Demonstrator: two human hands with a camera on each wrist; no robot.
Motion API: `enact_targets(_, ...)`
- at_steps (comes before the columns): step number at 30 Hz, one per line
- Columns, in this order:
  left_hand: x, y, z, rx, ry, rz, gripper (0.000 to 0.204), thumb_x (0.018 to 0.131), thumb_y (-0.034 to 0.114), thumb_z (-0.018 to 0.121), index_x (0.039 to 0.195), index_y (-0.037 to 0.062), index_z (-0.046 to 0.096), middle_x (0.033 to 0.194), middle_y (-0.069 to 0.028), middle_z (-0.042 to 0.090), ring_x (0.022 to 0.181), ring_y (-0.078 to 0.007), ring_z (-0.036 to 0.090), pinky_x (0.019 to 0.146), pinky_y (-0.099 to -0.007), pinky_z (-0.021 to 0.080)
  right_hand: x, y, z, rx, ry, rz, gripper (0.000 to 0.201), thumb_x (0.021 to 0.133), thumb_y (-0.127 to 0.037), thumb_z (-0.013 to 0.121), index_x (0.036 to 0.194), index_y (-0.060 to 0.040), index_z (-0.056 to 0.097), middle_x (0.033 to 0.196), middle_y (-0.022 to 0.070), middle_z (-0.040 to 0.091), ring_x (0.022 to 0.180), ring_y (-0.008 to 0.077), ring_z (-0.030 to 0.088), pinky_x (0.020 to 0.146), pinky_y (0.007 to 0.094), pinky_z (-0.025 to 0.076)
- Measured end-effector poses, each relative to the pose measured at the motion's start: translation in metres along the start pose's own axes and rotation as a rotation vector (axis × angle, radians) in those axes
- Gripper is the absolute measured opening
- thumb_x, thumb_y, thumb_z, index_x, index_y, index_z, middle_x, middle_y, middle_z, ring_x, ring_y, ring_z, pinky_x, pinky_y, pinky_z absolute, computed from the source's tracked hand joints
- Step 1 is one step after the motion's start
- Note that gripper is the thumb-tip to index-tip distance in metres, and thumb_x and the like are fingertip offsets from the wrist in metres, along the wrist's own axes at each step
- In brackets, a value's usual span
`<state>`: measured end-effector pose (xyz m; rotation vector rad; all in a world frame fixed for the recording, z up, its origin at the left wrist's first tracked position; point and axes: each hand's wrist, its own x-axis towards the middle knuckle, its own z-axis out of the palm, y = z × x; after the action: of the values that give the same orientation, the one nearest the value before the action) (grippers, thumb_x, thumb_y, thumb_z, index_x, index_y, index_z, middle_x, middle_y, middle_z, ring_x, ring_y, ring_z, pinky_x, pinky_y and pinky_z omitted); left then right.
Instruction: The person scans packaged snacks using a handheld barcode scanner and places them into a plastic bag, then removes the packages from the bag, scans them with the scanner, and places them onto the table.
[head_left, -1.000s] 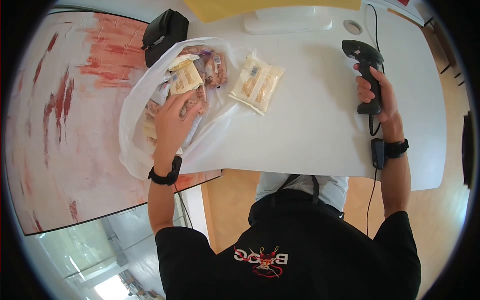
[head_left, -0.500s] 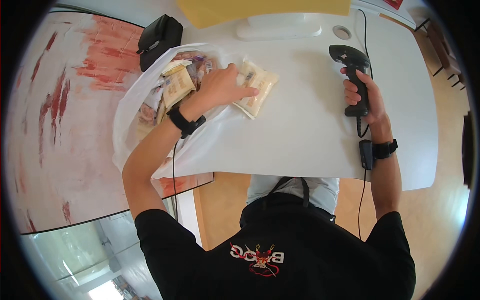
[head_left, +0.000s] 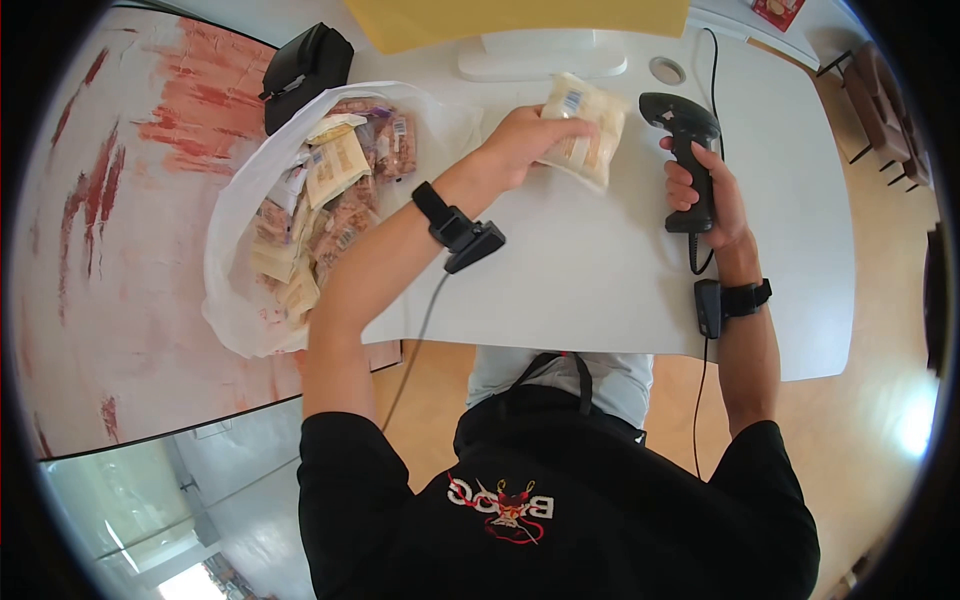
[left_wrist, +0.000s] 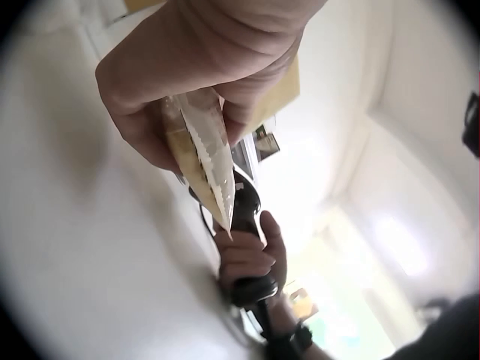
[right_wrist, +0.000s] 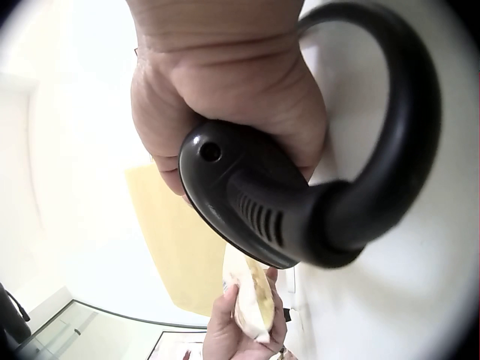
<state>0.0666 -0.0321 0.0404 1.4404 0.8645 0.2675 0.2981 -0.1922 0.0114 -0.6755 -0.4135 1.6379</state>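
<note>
My left hand [head_left: 525, 145] pinches a cream-coloured snack packet [head_left: 588, 135] by its near side, thumb on top, with a barcode label facing up. In the left wrist view the packet [left_wrist: 199, 150] is seen edge-on between thumb and fingers. My right hand [head_left: 728, 200] grips a black barcode scanner [head_left: 692, 160] by its handle, its head pointing left toward the packet. The scanner's handle base and coiled cord [right_wrist: 382, 135] fill the right wrist view. At the left, a white plastic bag [head_left: 235, 235] lies wide, full of several cream and reddish-brown packets [head_left: 338, 165].
A black case [head_left: 308, 70] stands behind the bag. The monitor's white base [head_left: 545, 62] and yellow panel [head_left: 520, 20] are at the back. A cable runs along the desk [head_left: 560, 290] past a round grommet [head_left: 667, 70]. A red-streaked painted panel [head_left: 110, 250] borders the left.
My left hand has gone from the bag to the cream packet on the desk, grasped it and carried it right toward the scanner. The right hand keeps its hold on the scanner.
</note>
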Motion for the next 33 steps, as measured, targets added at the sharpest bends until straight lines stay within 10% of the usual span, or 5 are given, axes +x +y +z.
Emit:
enact_targets(5, 0.004, -0.004, 0.01, -0.793, 0.044, -0.093, 0.049, 0.086, 0.035, 0.074, 0.125, 0.0116, 0.057, 0.113, -0.0019, 0.064, 0.107, -0.0152, 0.06, 0.093, -0.0305, 0.048, 0.0, 0.001, 0.0, 0.04, -0.014, -0.004, 0.038, 0.101, -0.03, 0.049, 0.124, -0.0003, 0.047, 0.074, -0.0014, 0.044, 0.057, 0.0063, 0.04, 0.052, 0.0223, 0.038)
enact_targets(33, 0.001, -0.039, 0.016, -0.957, -0.006, 0.17, 0.038, 0.096, 0.02, 0.061, 0.13, 0.0063, 0.051, 0.12, -0.0053, 0.062, 0.111, -0.0165, 0.06, 0.097, -0.0324, 0.049, 0.001, 0.002, 0.001, 0.041, -0.044, -0.016, 0.043, 0.101, -0.033, 0.046, 0.128, 0.0003, 0.044, 0.075, 0.0011, 0.044, 0.056, 0.0092, 0.041, 0.053, 0.0248, 0.038)
